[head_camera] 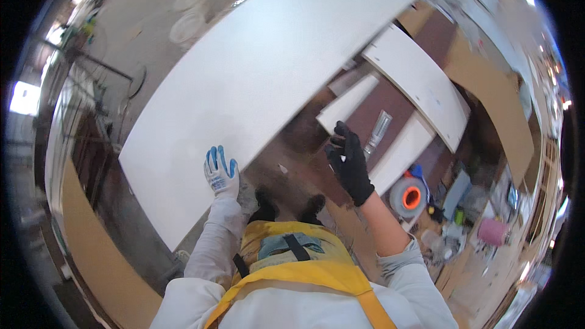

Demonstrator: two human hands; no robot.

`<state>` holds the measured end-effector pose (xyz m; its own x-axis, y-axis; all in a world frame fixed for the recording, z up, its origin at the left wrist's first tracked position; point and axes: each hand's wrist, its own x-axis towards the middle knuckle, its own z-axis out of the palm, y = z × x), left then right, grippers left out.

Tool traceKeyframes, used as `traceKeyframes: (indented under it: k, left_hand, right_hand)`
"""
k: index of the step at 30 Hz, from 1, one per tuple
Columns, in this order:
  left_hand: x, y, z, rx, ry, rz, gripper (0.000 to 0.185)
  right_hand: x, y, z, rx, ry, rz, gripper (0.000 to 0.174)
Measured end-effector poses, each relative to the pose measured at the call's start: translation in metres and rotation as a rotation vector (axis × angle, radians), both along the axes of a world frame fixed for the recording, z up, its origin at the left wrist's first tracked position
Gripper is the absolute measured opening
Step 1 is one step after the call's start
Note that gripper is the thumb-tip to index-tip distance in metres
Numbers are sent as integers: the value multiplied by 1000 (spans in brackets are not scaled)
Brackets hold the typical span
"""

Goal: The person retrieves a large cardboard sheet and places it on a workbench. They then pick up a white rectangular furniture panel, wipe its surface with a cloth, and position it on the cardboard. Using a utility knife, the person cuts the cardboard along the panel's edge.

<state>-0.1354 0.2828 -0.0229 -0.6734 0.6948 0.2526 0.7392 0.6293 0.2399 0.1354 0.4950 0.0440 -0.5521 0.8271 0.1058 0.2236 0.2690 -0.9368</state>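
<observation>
My left hand (222, 172), in a white glove with blue fingertips, rests with fingers apart at the near edge of a large white panel (256, 64). My right hand (349, 162), in a black glove, hovers with bent fingers beside a clear tube or packet (378, 131); a small light spot shows at its fingers, too unclear to name. That tube lies on a dark brown board (386, 100) between two narrow white boards (349, 104) (404, 151). Beyond them lies a wider white board with small holes (418, 84).
To the right, a roll with an orange core (411, 197), a pink roll (493, 231) and loose small items crowd a wooden surface. Brown board pieces (489, 96) stand at the far right, another (103, 256) at the lower left. Pale round objects (187, 27) lie on the floor beyond the panel.
</observation>
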Motion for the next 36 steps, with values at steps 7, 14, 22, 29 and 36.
traceKeyframes:
  k: [7,14,22,29,36]
  left_hand:
    - [-105,-93,-9,-128,-93,163,61]
    - [-153,-122,-15,-295,-274,171,66]
    - [-239,-165,-34,-219,-182,303,59]
    - [-318,-38,-28,78,-69,200,57]
    - [-374,87,-54,-42,-92,59,62]
  right_hand:
    - [-144,0,-51,189,-417,104,54]
    - [-223,-33,-111,579,-725,283,75]
    - [-330,37,-147,579,-853,-169,78]
    - [-367,-262,-148,128,15,1539,49]
    - [-293,43,-144,152,-505,419,46]
